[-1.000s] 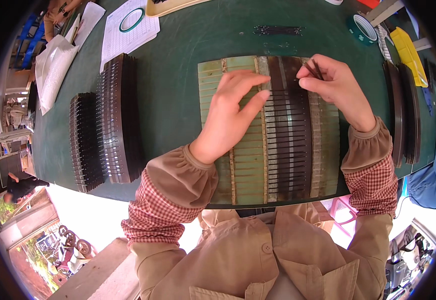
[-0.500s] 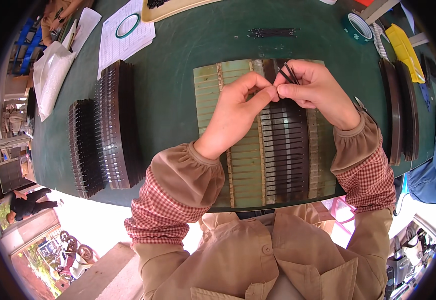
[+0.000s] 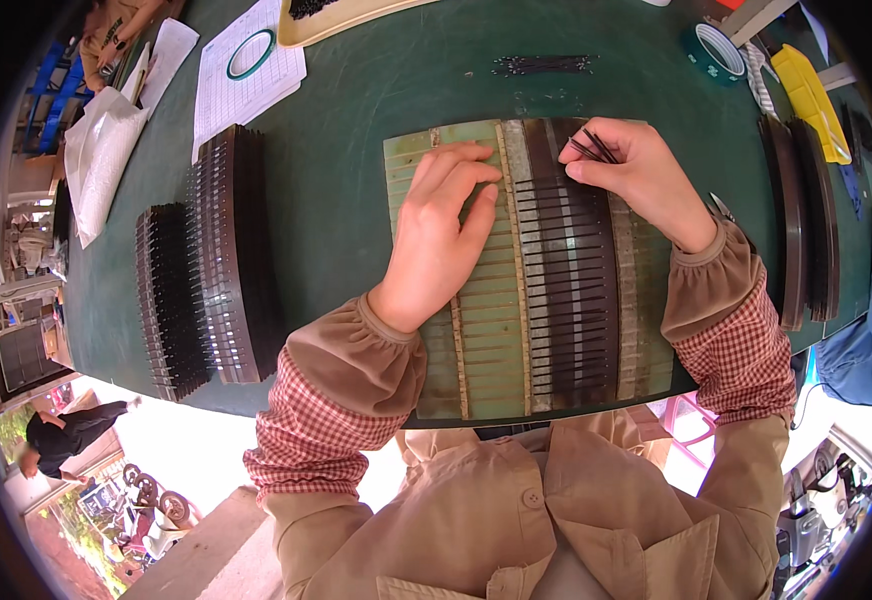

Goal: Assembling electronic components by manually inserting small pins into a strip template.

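Left hand is lying over the board's far left part, back facing up, fingers bending slightly and pointing far-right, thumb standing apart from them; grip is gaping. Whether it is touching the board is not showing clearly. Left wrist is crossing the board's left edge, left forearm slanting beyond its near left corner. Right hand is hovering over the board's far right part, thumb and forefinger pinching, pointing left. Right wrist is projecting past the right edge, right forearm angling alongside.
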Motion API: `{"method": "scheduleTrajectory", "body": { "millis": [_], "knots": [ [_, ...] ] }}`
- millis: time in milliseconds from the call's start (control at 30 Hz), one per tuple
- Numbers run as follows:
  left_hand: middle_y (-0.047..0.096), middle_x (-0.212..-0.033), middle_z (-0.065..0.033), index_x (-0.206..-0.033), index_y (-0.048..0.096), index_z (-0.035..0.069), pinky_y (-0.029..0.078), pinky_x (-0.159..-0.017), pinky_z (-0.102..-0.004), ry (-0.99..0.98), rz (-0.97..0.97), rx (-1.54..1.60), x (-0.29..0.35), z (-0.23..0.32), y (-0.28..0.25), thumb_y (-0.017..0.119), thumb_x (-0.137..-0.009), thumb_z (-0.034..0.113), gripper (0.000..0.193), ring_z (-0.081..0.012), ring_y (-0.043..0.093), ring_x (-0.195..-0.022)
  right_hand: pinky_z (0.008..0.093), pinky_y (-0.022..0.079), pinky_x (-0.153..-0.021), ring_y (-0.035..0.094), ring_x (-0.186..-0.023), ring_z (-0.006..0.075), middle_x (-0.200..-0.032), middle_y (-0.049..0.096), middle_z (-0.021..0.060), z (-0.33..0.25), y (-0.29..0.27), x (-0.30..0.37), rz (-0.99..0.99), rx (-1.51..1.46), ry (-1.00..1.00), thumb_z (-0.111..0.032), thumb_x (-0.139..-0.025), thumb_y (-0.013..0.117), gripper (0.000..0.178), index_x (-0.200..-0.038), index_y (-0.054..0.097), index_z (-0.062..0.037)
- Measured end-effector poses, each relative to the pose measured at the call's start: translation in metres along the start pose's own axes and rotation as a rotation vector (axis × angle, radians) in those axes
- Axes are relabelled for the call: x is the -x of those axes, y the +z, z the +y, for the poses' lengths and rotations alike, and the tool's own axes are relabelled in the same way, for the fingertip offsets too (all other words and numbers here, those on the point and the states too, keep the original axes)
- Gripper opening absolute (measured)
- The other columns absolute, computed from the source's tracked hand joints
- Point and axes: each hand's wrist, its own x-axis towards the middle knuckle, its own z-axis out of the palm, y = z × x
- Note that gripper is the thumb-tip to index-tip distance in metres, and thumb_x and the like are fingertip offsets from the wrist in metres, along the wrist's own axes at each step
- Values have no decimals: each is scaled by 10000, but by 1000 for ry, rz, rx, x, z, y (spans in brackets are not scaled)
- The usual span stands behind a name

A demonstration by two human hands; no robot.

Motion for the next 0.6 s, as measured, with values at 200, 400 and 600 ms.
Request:
{"method": "scheduleTrajectory", "body": {
  "millis": [200,400,600],
  "knots": [
    [609,-1120,-127,-934,618,-4,452,-865,-341,21,10,-4,1,-1,1,600,-818,-11,118,-285,563,-1027,236,440,-648,511,-688,76,-748,610,35,-2,2,1,28,85,-37,-36,-778,659,112,-840,613,46],
    [609,-1120,-127,-935,615,-4,445,-881,-347,26,9,-1,0,-1,2,592,-824,-14,113,-286,563,-1028,261,457,-678,557,-727,112,-793,629,46,-2,4,3,28,137,-33,-49,-786,649,116,-870,616,25],
    [541,-1242,-143,-1057,625,17,435,-924,-395,211,-114,-273,3,1,4,566,-725,-78,350,-343,485,-1132,290,474,-657,587,-695,171,-782,631,101,-4,10,6,56,244,-50,-63,-776,660,131,-881,619,2]
  ]
}}
